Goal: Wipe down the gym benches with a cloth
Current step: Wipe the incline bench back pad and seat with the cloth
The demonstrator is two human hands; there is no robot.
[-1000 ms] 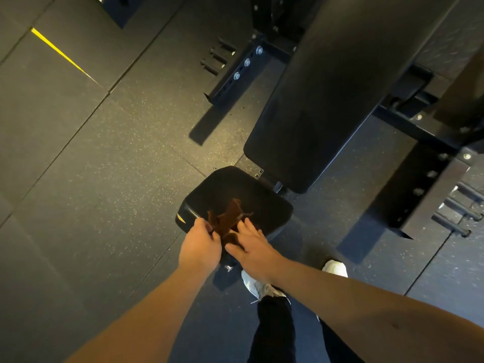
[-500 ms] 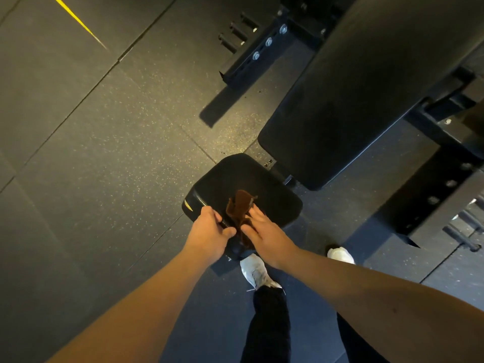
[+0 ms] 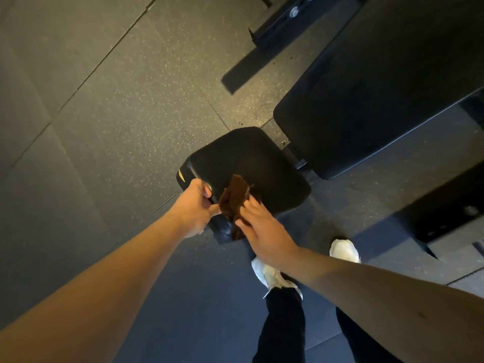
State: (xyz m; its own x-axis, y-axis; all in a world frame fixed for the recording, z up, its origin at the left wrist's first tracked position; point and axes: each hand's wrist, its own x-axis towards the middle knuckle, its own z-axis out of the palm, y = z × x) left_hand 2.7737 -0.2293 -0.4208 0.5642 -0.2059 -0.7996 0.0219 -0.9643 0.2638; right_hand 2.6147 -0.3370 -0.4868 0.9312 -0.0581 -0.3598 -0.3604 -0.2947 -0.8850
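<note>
A small brown cloth [image 3: 234,198] stands bunched up over the front edge of the black seat pad [image 3: 251,158] of a gym bench. My left hand [image 3: 195,208] is curled at the cloth's left edge, thumb against it, fingers over the seat's front rim. On the cloth's right side my right hand [image 3: 262,226] holds it with its fingertips, and a bit of cloth hangs below them. The long black backrest pad [image 3: 379,87] slopes away to the upper right, nothing on it.
Speckled rubber floor tiles [image 3: 110,121] spread to the left. Black steel frame parts with bolts lie at the top [image 3: 282,24] and at the right [image 3: 445,213]. My white shoes [image 3: 269,273] and dark trousers are just below the seat.
The cloth has been gathered from a spread shape into a narrower upright fold between my hands. My head has moved closer, so the bench sits higher and more to the right.
</note>
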